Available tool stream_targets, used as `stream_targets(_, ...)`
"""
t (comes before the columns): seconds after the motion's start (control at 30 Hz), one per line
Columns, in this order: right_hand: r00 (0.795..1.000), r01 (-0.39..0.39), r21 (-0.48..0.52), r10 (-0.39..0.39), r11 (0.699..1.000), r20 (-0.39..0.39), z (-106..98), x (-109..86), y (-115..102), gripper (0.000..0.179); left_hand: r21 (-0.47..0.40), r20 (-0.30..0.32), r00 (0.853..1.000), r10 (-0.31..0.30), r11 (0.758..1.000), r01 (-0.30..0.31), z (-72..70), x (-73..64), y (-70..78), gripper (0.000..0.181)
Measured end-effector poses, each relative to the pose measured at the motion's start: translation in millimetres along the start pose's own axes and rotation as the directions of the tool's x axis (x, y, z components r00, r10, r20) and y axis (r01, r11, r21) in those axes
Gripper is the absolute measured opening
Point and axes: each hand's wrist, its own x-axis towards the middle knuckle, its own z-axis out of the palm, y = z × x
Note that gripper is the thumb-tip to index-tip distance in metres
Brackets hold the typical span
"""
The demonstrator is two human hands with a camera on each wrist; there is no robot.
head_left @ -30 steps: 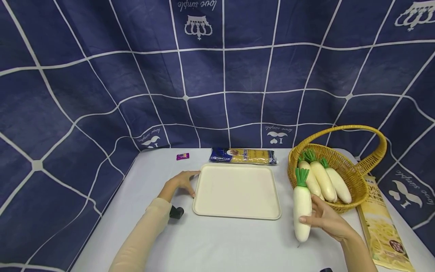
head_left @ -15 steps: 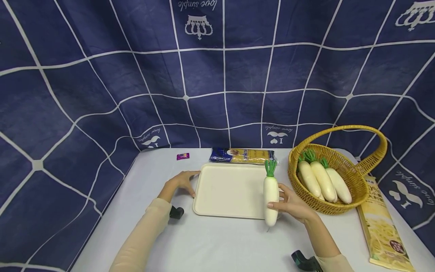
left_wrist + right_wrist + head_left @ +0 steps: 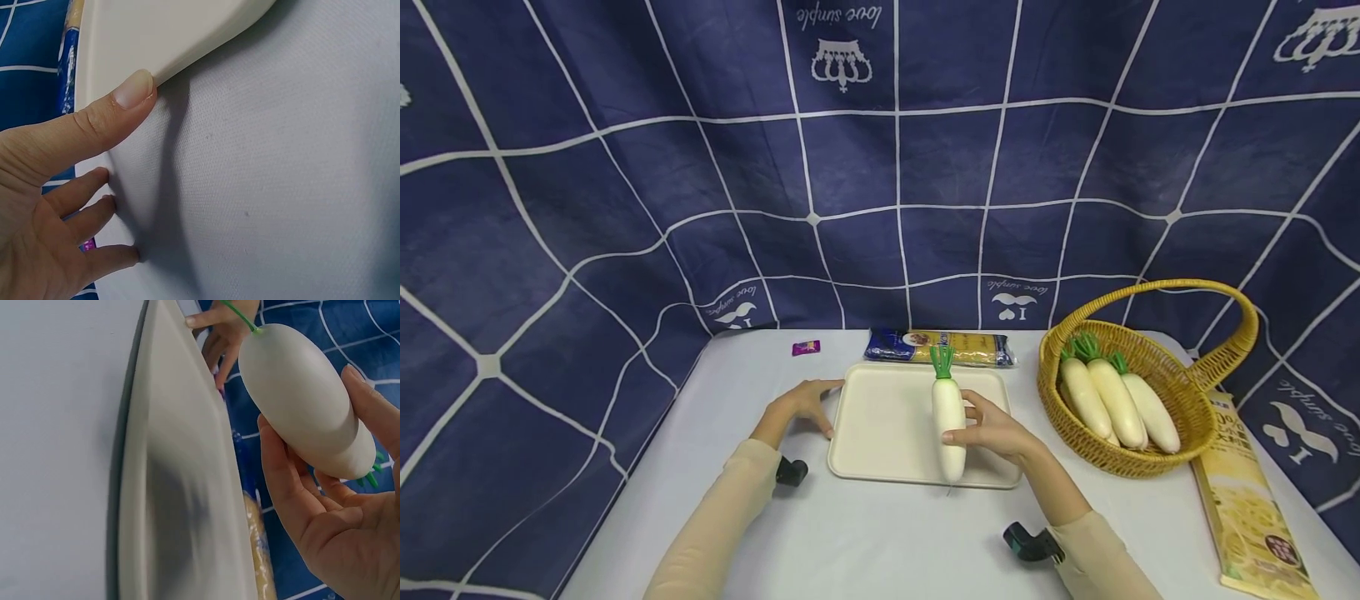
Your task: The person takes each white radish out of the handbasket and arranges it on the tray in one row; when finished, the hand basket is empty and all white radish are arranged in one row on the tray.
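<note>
Over the right half of the cream tray [image 3: 880, 425], my right hand [image 3: 996, 429] grips a white radish [image 3: 949, 421] with a green top. In the right wrist view the radish [image 3: 300, 394] lies between thumb and fingers, held above the tray's surface. My left hand [image 3: 801, 408] is at the tray's left edge with its fingers spread. In the left wrist view the left thumb [image 3: 134, 90] touches the tray's rim [image 3: 181, 59], while the other fingers extend past it beside the tray.
At the right stands a wicker basket [image 3: 1198, 433] with several white radishes [image 3: 1116, 404] inside. A yellow noodle package [image 3: 1255, 500] lies beside it, partly under the basket. Behind the tray lies a blue and yellow pasta packet [image 3: 940, 347]. A small purple packet [image 3: 806, 347] is at the back left.
My right hand has carried the radish leftward from beside the basket to above the tray. The left hand has stayed at the tray's left edge.
</note>
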Motion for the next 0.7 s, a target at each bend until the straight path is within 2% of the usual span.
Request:
stream_targets(0.27, 0.999, -0.006, 0.02, 0.006, 1.0, 0.041, 12.8, 29.4, -13.3, 0.083, 0.004, -0.013, 0.999, 0.037, 0.999, -0.037, 0.2, 0.9, -1.4, 0.107)
stream_targets(0.5, 1.0, -0.02, 0.048, 0.019, 0.999, 0.018, 27.5, 58.5, -12.1, 0.088, 0.008, -0.005, 1.0, 0.026, 1.0, -0.026, 0.5, 0.6, -1.9, 0.107)
stream_targets(0.7, 1.0, -0.029, 0.097, 0.029, 0.995, 0.008, 46.7, 82.1, -9.7, 0.081, -0.001, -0.003, 1.0, 0.012, 1.0, -0.012, 0.5, 1.9, -1.6, 0.107)
